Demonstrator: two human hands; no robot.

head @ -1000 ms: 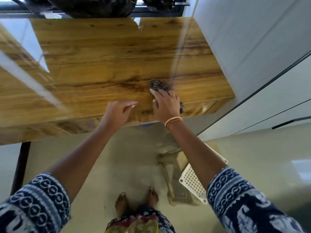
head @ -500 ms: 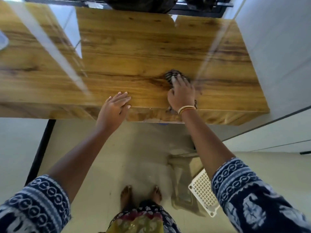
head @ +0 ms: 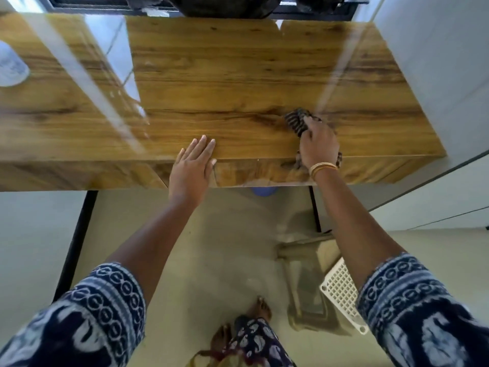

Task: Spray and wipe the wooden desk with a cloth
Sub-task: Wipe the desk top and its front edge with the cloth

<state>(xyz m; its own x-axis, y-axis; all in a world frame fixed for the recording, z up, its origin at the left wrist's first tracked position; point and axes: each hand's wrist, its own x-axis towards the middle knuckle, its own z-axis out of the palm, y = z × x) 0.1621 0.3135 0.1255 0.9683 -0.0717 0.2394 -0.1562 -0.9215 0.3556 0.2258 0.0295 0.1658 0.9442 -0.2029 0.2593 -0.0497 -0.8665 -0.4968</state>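
A glossy wooden desk fills the upper half of the view. My right hand presses a dark striped cloth flat on the desk near its front right edge, and the cloth sticks out past my fingertips. My left hand lies flat on the front edge, fingers together, holding nothing. A pale, blurred bottle-like thing, perhaps the spray, stands at the far left of the desk.
A white wall borders the desk on the right. Dark bags sit behind the far edge. Below are black desk legs, a white perforated basket, a beige stool-like object, and my bare feet.
My right hand stays on the cloth at the desk's front right while my view pans left. My left hand's fingers have settled flatter and further onto the front edge.
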